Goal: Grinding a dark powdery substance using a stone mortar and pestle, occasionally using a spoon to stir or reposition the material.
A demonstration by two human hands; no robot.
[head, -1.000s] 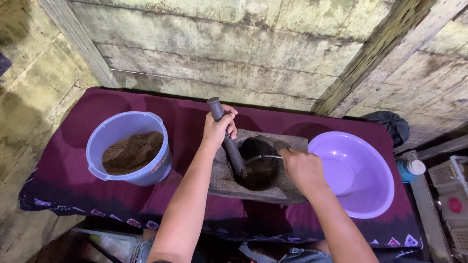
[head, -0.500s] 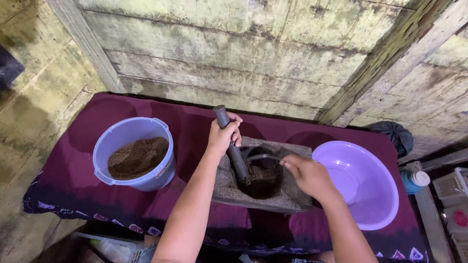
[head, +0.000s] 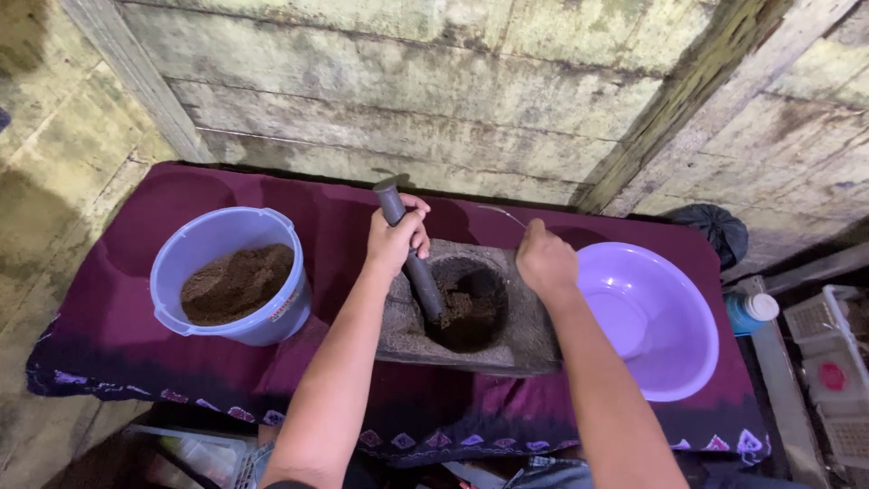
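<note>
Left grip (head: 396, 237) clenching the pestle (head: 412, 254), grinding brown powder in the stone mortar (head: 471, 312) mid-table; right grip (head: 546, 261) pinching a thin spoon handle (head: 503, 215). Judging next: scooping, steady wrist.

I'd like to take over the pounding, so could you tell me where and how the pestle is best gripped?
Grip the pestle on its upper shaft, coming from the near left, as the left hand does now. It leans up and away to the left, its lower end sits in the mortar among brown grounds, and only the top part stands free above the stone.
</note>
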